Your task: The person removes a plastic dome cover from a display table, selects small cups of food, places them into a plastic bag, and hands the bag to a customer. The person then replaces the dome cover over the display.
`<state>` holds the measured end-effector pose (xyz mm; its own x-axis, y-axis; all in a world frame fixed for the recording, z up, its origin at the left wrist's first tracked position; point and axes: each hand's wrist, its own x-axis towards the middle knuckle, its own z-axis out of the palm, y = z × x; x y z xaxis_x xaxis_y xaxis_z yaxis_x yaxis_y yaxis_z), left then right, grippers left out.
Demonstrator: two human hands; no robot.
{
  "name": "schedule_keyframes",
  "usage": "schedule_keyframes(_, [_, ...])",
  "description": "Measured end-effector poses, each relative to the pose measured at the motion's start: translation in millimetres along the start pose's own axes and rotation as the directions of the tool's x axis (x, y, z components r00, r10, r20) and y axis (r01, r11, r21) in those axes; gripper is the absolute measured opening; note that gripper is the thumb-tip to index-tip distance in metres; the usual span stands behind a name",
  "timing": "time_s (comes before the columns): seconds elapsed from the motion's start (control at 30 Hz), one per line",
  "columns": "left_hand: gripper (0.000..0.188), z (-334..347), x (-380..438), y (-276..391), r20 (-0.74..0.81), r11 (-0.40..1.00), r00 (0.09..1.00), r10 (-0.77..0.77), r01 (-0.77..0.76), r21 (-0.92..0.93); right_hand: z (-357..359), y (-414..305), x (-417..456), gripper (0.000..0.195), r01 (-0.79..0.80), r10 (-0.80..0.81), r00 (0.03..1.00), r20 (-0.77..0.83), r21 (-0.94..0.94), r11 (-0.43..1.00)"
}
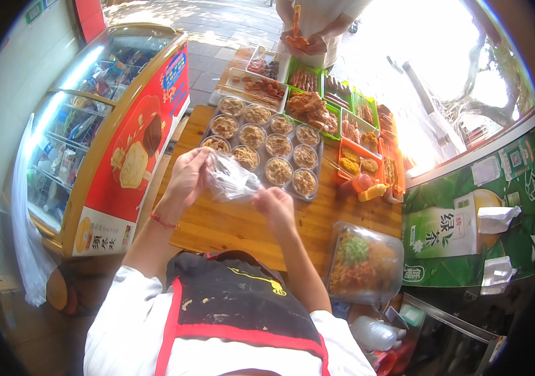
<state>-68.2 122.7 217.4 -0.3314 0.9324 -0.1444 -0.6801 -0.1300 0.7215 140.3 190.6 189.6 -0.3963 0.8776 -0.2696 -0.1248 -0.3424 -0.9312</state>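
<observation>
A clear plastic bag (232, 177) is stretched between my two hands, above the near left corner of a metal tray (261, 176). My left hand (191, 174) pinches its left end, and a red cord circles that wrist. The right end of the bag is gripped by my right hand (274, 205), whose fingers are curled closed. Several round cups of shredded food (278, 171) stand in rows on the tray, on a wooden table (229, 221). The bag partly covers the nearest left cups. Whether anything is inside the bag, I cannot tell.
Green, white and orange trays of fried food and skewers (307, 105) fill the table's far right. Sauce bottles (372, 192) and a large covered container of food (366, 263) are on the right. A display freezer (121, 141) stands left. A person (319, 28) holds food across the table.
</observation>
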Motion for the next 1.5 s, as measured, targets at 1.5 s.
schedule_keyframes(1.5, [0.038,-21.0,79.5,-62.6,0.221,-0.611,0.96,-0.173,-0.28,0.74,-26.4,-38.4,92.0,0.013,0.237,0.38,0.864,0.33,-0.933,0.271])
